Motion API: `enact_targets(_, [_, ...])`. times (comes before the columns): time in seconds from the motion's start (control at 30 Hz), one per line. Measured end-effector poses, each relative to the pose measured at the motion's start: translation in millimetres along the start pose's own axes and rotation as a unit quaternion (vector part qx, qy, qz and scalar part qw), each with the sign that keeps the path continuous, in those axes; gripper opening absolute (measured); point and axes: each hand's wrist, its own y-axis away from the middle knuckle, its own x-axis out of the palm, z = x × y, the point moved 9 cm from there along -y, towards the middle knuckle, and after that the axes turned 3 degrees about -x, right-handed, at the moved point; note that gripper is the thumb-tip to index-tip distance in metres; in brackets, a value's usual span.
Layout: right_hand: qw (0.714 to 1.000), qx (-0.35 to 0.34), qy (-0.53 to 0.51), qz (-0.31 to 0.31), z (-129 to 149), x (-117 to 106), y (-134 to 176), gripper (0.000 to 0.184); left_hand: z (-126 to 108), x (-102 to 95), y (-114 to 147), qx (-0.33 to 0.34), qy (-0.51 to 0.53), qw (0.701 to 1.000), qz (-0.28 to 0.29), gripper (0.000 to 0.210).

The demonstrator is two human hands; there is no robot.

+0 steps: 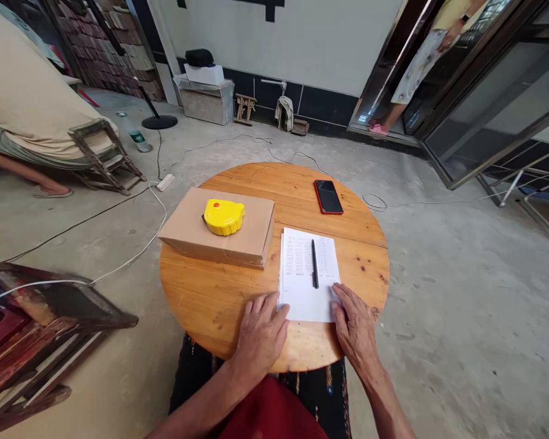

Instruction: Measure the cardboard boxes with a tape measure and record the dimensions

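Paper (299, 292) between two hands

It lies on the desk (363, 247). Left hand (261, 329) and right hand (355, 326) rest at its edges, fingers slightly apart, gripping nothing; light pressure would keep it flat. Box (254, 235) stands at left, bearing a yellow object (224, 217); phone (329, 197) lies beyond; pen (315, 264) covers some writing (297, 256).

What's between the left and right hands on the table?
In the head view, the lower part of the white paper lies between the left hand and right hand, with a strip of wooden tabletop on its near side.
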Motion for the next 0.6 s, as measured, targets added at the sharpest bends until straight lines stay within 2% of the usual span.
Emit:
enact_targets(0.1, [1.000, -0.007, -0.003, 0.007, -7.6, -2.1, -11.3, 0.040, -3.7, 4.9, -9.2, -0.020, 0.012, 0.999, 0.022, 0.024])
enact_targets(0.17, [1.000, -0.019, -0.002, -0.003, -3.2, -8.1, -23.8, 0.042, -5.7, 5.6, -12.8, -0.021, 0.027, 0.999, 0.039, 0.024])
enact_targets(0.23, [0.999, -0.046, -0.006, -0.012, 15.6, -17.5, -42.5, 0.041, -5.5, 0.0, -12.6, -0.013, 0.058, 0.997, 0.044, 0.023])
enact_targets(0.3, [0.996, -0.090, -0.019, -0.017, 50.8, -28.8, -67.6, 0.038, 1.1, -15.7, -8.4, -0.006, 0.102, 0.995, 0.020, 0.020])
enact_targets(0.37, [0.988, -0.148, -0.038, -0.019, 98.2, -37.5, -97.2, 0.038, 19.4, -45.0, -0.8, -0.011, 0.141, 0.988, -0.056, 0.019])
enact_targets(0.43, [0.976, -0.212, -0.044, 0.005, 150.2, -33.2, -128.4, 0.044, 48.9, -83.1, 10.4, -0.028, 0.147, 0.974, -0.168, 0.023])
enact_targets(0.5, [0.963, -0.262, -0.038, 0.043, 197.3, -14.8, -157.7, 0.061, 86.2, -118.6, 21.3, -0.073, 0.121, 0.954, -0.265, 0.027])
enact_targets(0.57, [0.960, -0.271, -0.013, 0.068, 230.7, 9.6, -184.4, 0.078, 126.9, -143.4, 25.2, -0.141, 0.106, 0.934, -0.310, 0.027])
enact_targets(0.6, [0.960, -0.267, -0.003, 0.081, 242.6, 22.0, -194.9, 0.081, 147.1, -151.7, 24.2, -0.179, 0.111, 0.924, -0.319, 0.028])
